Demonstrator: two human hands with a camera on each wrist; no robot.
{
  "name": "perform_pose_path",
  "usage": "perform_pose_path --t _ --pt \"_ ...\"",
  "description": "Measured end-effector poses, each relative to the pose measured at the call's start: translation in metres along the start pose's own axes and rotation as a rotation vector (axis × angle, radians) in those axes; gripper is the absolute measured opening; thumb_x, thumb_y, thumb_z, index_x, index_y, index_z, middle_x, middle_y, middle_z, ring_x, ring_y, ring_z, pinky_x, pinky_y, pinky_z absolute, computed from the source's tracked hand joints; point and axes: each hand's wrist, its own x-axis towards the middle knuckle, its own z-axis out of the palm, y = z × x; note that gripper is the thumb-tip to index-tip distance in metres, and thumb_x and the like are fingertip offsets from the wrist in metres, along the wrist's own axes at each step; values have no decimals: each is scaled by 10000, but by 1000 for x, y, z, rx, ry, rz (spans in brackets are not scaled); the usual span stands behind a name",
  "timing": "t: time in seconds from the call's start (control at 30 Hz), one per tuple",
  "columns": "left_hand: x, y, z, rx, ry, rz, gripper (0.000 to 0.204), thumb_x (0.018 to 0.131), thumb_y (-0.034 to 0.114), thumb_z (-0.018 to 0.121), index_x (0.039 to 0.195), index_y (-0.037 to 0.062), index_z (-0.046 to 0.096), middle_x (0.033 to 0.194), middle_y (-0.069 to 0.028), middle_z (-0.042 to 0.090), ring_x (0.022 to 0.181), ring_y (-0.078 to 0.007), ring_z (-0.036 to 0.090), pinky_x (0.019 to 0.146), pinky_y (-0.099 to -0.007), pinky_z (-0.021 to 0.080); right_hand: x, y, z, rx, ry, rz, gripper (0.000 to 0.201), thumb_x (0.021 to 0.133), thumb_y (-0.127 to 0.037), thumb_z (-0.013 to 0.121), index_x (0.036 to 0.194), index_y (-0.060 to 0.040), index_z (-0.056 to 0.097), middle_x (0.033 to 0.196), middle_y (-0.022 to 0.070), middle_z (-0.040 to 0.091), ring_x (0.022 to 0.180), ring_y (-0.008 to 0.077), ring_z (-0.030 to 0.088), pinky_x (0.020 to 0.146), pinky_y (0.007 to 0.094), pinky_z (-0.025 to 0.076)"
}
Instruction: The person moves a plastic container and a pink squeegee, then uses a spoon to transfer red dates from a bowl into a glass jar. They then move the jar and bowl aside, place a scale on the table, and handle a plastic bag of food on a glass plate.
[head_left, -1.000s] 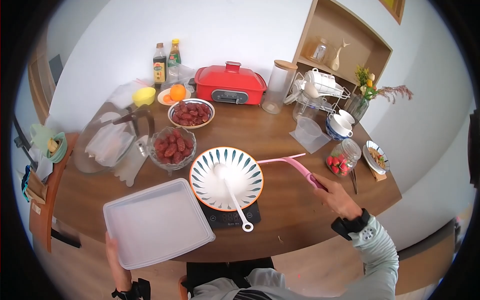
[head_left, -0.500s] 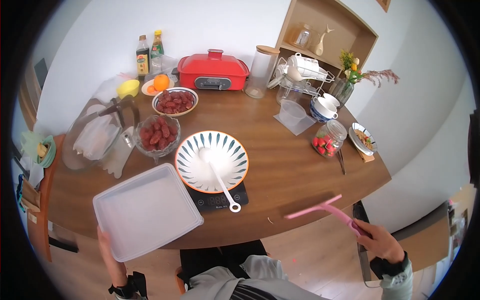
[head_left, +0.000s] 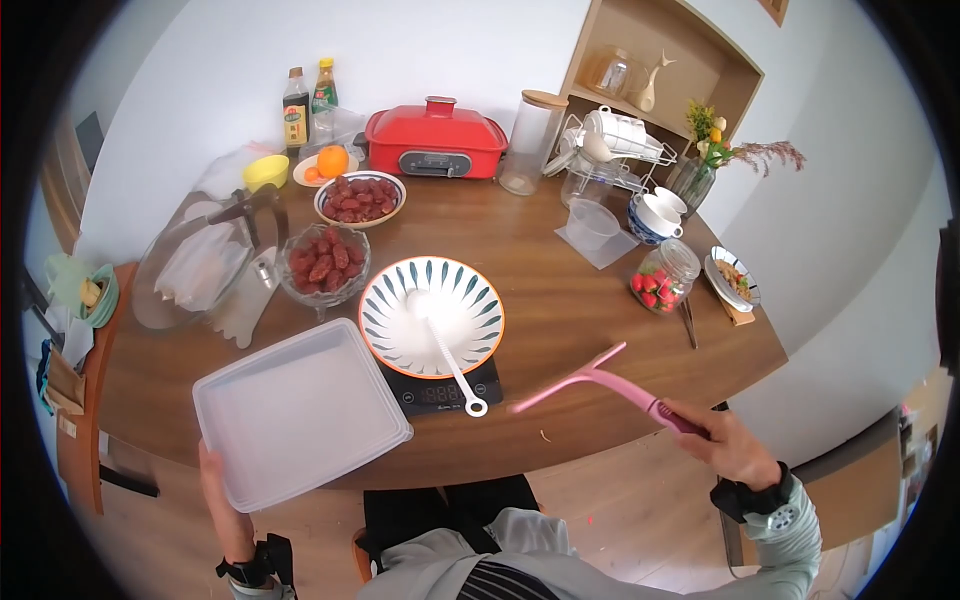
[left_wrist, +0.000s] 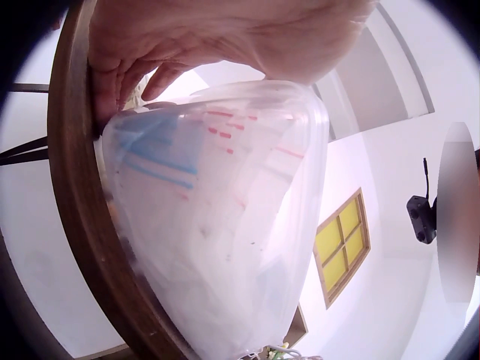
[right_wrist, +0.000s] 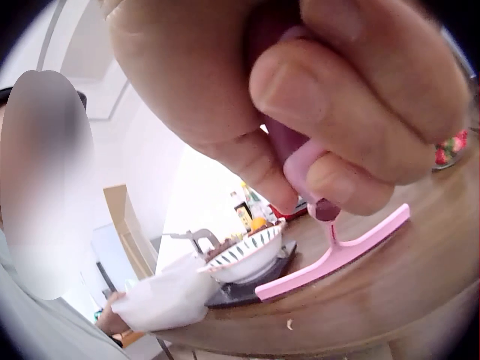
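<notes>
A lidded translucent plastic box (head_left: 300, 415) stands at the front left edge of the table; through its side in the left wrist view show pale contents with blue and red marks. My left hand (head_left: 222, 495) grips its near left side. My right hand (head_left: 728, 440) holds a pink squeegee (head_left: 625, 385) by its handle. In the right wrist view its long pink blade (right_wrist: 337, 259) lies close over the wood at the front of the table. Left of the squeegee, a patterned bowl (head_left: 375, 320) of white powder, with a white spoon (head_left: 455, 370) in it, sits on a black kitchen scale (head_left: 425, 395).
Behind the box are a glass bowl of dates (head_left: 325, 262), a second bowl of dates (head_left: 360, 200) and a glass lid (head_left: 160, 300). A red electric cooker (head_left: 435, 140) stands at the back. To the right are a jar of strawberries (head_left: 665, 278) and a plate of food (head_left: 733, 278).
My right hand has drawn the squeegee from beside the bowl toward the table's front right edge, then slightly back left. My left hand stays at the box.
</notes>
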Motion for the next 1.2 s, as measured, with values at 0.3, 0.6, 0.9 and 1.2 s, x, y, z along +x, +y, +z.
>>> perform_pose_path --t 0.3,0.6,0.9,1.2 --pt "3 -4 -2 3 46 -19 566 913 415 440 1305 9 384 1220 -92 475 1125 -187 453 951 -303 343 -59 -6 -67 -789 -413 106 375 775 -162 616 1150 -145 598 659 108 625 582 300 604 572 364 483" --pt "1 5 9 37 30 16 574 916 453 426 1268 -1 406 1196 -96 484 1096 -183 470 921 -301 368 39 -1 -58 -20 184 9 423 802 -132 609 1208 -33 545 744 134 608 622 131 510 586 261 428" --pt "-1 10 16 32 22 48 575 909 453 419 1259 -3 409 1182 -90 489 1080 -182 478 912 -303 373 215 83 10 -66 530 -185 416 793 -203 574 1171 -30 557 930 232 628 862 337 626 748 378 477" --pt "-4 7 13 -6 15 37 558 905 438 418 1249 -1 409 1156 -87 492 1072 -171 473 906 -287 367 286 69 35 -58 531 -93 356 793 -234 540 1061 -4 587 899 271 612 886 421 589 765 467 459"
